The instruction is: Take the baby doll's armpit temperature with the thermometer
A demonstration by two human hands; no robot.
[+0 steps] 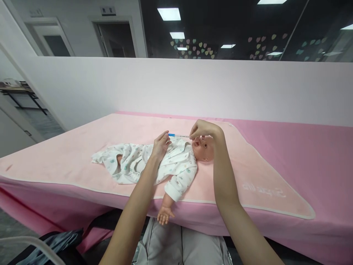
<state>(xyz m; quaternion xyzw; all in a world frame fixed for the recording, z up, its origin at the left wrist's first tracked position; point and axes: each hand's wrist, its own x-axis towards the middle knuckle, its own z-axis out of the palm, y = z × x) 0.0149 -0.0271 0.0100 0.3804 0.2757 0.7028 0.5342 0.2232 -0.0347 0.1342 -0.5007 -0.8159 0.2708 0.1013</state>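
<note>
A baby doll (176,158) in a white patterned outfit lies on its back, its head to the right and one arm hanging over the near table edge. Above its chest, a thin stick with a blue end (171,135) is held level between my hands. My left hand (161,144) pinches the blue end. The fingers of my right hand (201,129) are closed at the other, clear end, close to the doll's mouth. My right wrist and forearm cover part of the doll's head.
A peach mat (68,147) lies under the doll on a pink cloth (317,158) that covers the table. Behind stands a white partition (193,88) with dark glass above. A grey curved tube (33,241) and dark fabric are at the lower left.
</note>
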